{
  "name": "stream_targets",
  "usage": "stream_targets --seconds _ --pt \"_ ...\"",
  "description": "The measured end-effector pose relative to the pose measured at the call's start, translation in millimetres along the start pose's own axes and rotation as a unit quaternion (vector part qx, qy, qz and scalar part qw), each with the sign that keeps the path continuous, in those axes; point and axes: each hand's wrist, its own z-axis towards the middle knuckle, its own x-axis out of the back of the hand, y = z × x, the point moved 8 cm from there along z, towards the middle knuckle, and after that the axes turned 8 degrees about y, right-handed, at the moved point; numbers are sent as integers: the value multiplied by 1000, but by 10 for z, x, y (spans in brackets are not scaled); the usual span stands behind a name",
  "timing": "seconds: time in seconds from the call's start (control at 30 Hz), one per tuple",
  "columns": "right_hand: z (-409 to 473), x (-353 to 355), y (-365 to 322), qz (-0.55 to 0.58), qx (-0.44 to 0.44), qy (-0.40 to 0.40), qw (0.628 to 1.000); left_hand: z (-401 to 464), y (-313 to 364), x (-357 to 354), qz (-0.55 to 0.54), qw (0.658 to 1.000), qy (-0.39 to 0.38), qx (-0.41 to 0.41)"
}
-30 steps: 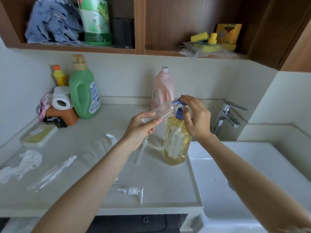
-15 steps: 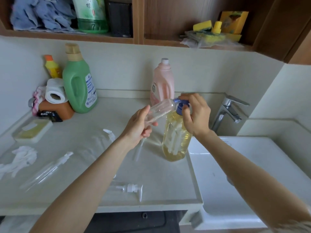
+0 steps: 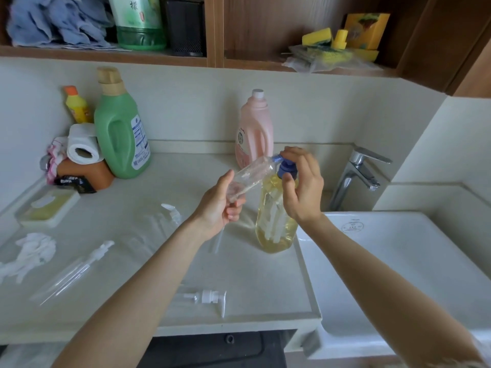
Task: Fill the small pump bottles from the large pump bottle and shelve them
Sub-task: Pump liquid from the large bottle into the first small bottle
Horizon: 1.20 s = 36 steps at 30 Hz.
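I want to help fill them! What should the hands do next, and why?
Probably press the blue pump head down with the right hand. The left hand holds the empty small clear bottle tilted, its mouth at the spout, and the large pump bottle holds yellow liquid.

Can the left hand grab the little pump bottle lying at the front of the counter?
Probably not yet: the left hand is holding a clear small bottle. Nothing blocks the lying pump bottle.

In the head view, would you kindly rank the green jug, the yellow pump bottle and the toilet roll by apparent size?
1. Green jug
2. Yellow pump bottle, nearer the camera, so this order is unsure
3. Toilet roll
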Motion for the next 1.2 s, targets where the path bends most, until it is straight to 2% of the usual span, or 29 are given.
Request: stream_targets --seconds 0.17,0.4,0.57,0.87,1.07,1.2 --pt "-2 -12 8 -24 -21 -13 999 -5 -21 24 4 1000 -15 12" --pt "186 61 -124 -24 -27 -50 998 -95 97 -98 -47 997 -68 -2" --pt "227 38 -73 -54 -19 -82 995 -73 116 -55 -66 996 -66 -9" --pt "78 -4 -49 -26 -1 15 1000 -44 103 30 -78 993 -62 -60" --pt "20 -21 9 -42 -13 9 999 -26 129 19 -46 994 -54 -89" --pt "78 7 -64 -57 -1 -28 998 -41 263 29 13 990 -47 -133"
